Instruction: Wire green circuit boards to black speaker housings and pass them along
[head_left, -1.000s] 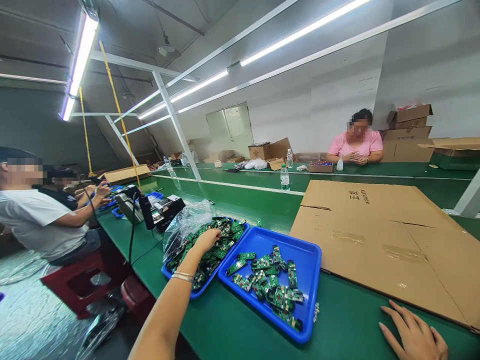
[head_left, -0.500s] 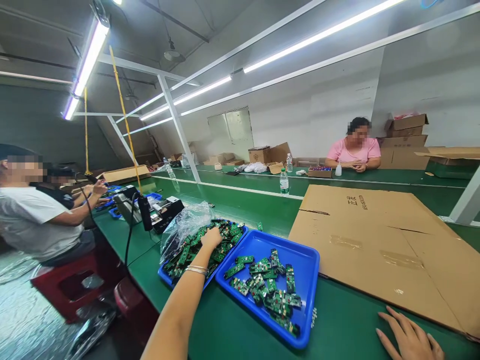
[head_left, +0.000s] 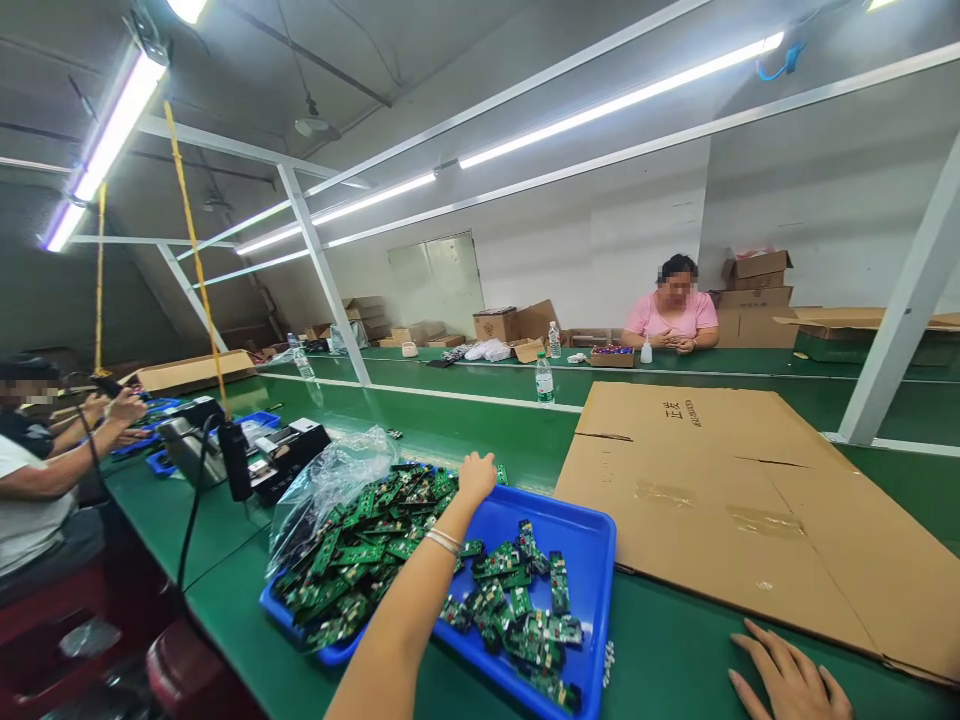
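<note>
On the near right of the green bench [head_left: 660,635], right hand [head_left: 795,680] lies flat, fingers apart, nothing in it, just beside flattened cardboard [head_left: 697,520]. Left of that: right blue tray [head_left: 589,560], loose scatter of circuit boards [head_left: 559,582], bare floor showing. Left blue tray [head_left: 341,655] sits next to it, heaped with a board pile [head_left: 360,550], clear plastic bag [head_left: 330,480] against its far left side. Left hand [head_left: 477,480] is over the far end where the trays meet, fingers curled together; can't tell if they're clamped on a board. Lone board [head_left: 502,475] just beside the fingertips. Step in hand, my read: single-board handling at the trays. Next move calls for a fingertip pinch and rim clearance. Further back: water bottle [head_left: 544,378], then co-worker in pink [head_left: 671,318].
</note>
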